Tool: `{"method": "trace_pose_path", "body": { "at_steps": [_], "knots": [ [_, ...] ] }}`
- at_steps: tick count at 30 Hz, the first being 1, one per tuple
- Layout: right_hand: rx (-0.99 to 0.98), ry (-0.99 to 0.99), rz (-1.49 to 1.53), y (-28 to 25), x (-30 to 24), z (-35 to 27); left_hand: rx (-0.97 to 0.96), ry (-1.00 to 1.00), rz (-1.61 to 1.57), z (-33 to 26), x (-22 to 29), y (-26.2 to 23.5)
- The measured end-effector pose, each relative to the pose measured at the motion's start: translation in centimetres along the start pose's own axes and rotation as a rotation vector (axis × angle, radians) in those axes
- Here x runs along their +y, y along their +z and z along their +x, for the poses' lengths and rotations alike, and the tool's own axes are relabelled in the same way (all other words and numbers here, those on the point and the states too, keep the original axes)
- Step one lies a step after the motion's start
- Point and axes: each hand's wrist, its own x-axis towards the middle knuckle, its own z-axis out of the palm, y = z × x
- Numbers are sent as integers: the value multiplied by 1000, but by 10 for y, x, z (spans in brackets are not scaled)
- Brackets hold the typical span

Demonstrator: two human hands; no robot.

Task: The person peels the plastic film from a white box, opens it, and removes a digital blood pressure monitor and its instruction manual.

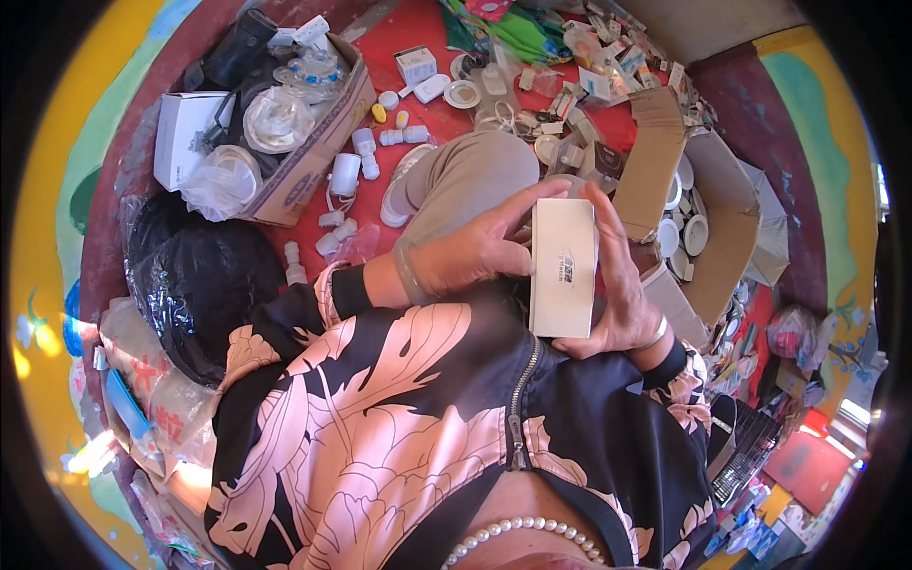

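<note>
A white cardboard box (563, 237), small and oblong with grey print on its face, stands upright in front of my jacket's zip. My right hand (619, 283) wraps its right side, thumb under the lower edge and fingers along the far side. From the left, my left hand (467, 249) grips the upper left edge, with the thumb against the side and a finger reaching over the top. What the box holds, if anything, is hidden.
Left stands an open carton (302, 180) of bagged white fixtures beside a black plastic bag (204, 275). White bulbs and sockets (365, 152) lie on the red floor cloth. At right, an open cardboard box (727, 190) holds round white pieces; small packages (622, 57) are heaped behind.
</note>
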Motion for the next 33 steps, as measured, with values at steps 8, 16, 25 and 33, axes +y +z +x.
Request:
{"method": "trace_pose_path", "body": {
  "at_steps": [8, 16, 25, 33],
  "knots": [
    [-89, 362, -137, -11, -31, 20, 29, 22, 17, 1, -7, 2],
    [24, 404, -200, -3, -31, 24, 77, 56, 148, 4, -9, -6],
    [49, 365, -389, 10, -29, 47, 64, 104, 111, 17, -8, -9],
    [74, 416, -400, 17, -27, 50, 31, 113, 74, 17, -7, -12]
  ]
}}
